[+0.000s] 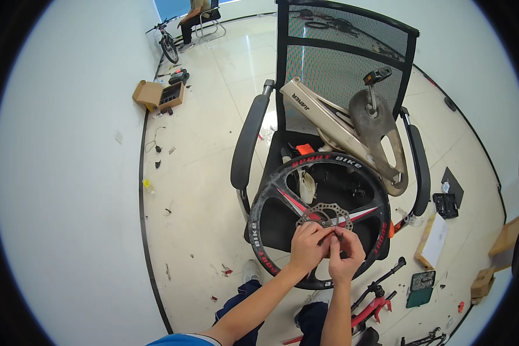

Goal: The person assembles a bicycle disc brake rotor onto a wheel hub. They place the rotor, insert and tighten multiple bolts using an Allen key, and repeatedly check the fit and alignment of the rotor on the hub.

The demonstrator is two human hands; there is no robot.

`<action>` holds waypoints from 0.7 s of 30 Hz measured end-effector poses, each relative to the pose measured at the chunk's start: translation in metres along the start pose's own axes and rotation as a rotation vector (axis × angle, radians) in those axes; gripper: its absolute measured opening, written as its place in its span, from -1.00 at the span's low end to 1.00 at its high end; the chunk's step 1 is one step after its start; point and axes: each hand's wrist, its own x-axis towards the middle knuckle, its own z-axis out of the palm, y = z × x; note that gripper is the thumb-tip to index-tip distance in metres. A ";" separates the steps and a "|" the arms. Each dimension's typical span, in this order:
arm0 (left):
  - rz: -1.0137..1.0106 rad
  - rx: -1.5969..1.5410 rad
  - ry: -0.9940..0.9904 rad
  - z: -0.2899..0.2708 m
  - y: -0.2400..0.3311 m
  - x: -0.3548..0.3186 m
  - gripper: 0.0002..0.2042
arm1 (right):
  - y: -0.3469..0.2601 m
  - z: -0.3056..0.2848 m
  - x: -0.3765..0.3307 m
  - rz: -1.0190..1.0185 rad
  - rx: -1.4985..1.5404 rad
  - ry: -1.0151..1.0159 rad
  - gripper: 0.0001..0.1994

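Observation:
A black three-spoke bicycle wheel (382,199) with red and white markings lies tilted across the front of a black office chair (249,141). A drilled metal brake disc (330,209) sits at its hub. Over the disc's near edge, my left hand (310,248) is closed, fingertips pinched together. My right hand (347,256) is beside it, also closed, its thumb and fingers meeting the left fingertips. Something small and dark shows between them, too small to name. Both hands partly hide the hub.
Behind the wheel, a pale bicycle frame part (328,124) with crank and pedal (378,75) leans on the chair. A red bicycle frame (368,311) lies at lower right. An open cardboard box (150,92) stands by the left wall. A person (196,14) sits far back near a bicycle (168,46).

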 end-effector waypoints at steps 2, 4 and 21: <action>0.003 -0.004 0.000 0.000 0.000 -0.001 -0.79 | 0.001 -0.002 -0.002 0.024 0.043 -0.014 -0.80; 0.002 -0.006 0.002 -0.002 0.003 0.002 -0.82 | 0.001 -0.006 -0.004 0.047 0.124 -0.063 -0.73; -0.006 0.039 -0.090 0.004 -0.004 -0.009 -0.75 | -0.017 -0.022 0.001 0.323 0.501 -0.241 -0.66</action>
